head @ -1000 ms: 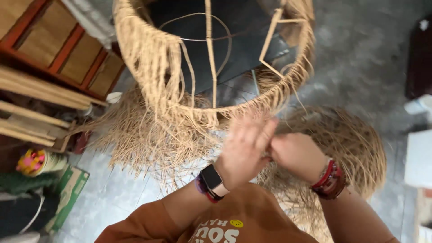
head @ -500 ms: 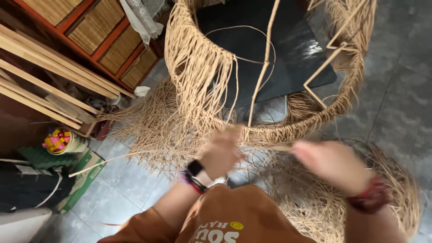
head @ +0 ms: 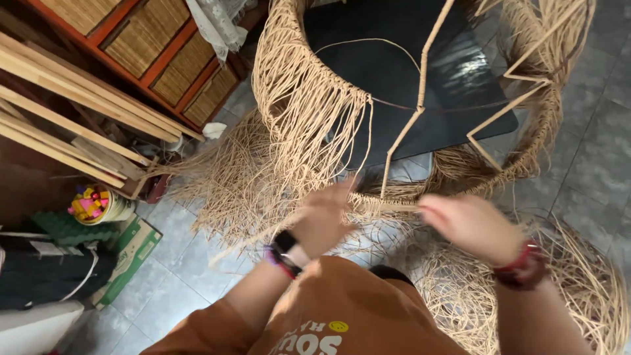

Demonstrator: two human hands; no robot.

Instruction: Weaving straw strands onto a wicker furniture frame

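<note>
While pinching pale straw fibre strands (head: 388, 205) at the near rim of the round fringed wire lampshade frame (head: 420, 98) on the grey tiled floor (head: 591, 164): left hand (head: 323, 220) closed on strands, right hand (head: 468, 225) blurred, grip unclear; mid-tying, calling next for a tight pull.

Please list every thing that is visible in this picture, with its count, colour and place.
woven fibre frame: one, tan, round, top centre, strands hanging from its rim
black board: one, black, inside the frame
loose fibre piles: several, tan, on the floor around the frame
wooden slats: several, pale, left
cabinet: one, red frame with woven panels, upper left
tub of small toys: one, multicoloured, left
green box: one, lower left
tiled floor: grey
left hand: one, black watch on the wrist, at the frame's lower rim
right hand: one, red wristband, blurred, beside the rim
</note>
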